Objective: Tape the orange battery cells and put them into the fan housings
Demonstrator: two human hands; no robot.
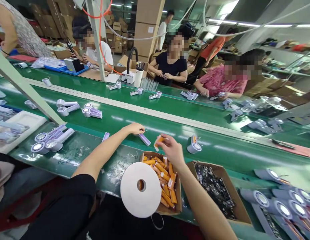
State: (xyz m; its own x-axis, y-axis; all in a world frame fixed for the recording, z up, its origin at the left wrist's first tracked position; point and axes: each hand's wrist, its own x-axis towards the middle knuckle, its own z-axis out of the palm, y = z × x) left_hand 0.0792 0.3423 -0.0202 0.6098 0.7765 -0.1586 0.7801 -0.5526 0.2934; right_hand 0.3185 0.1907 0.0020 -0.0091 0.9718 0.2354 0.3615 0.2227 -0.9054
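Note:
My left hand (pixel 135 128) is closed around the head end of a lavender handheld fan housing (pixel 144 139) over the green belt. The housing's open handle trough points toward me, while my fingers hide its round head. Just to the right, my right hand (pixel 171 149) pinches an orange-wrapped battery (pixel 158 142) with a whitish end. Below it stands a cardboard box (pixel 178 200) of similar orange batteries. A large white roll (pixel 131 186) with a hollow core covers part of that box. Another fan housing (pixel 194 146), with orange showing in its handle, lies to the right on the belt.
A box of small dark parts (pixel 215 186) stands right of the batteries. Several fan bodies (pixel 282 203) are piled at lower right, and more fans (pixel 51 140) sit at left. A slanted metal post (pixel 29 88) rises at left. Co-workers sit across the belt.

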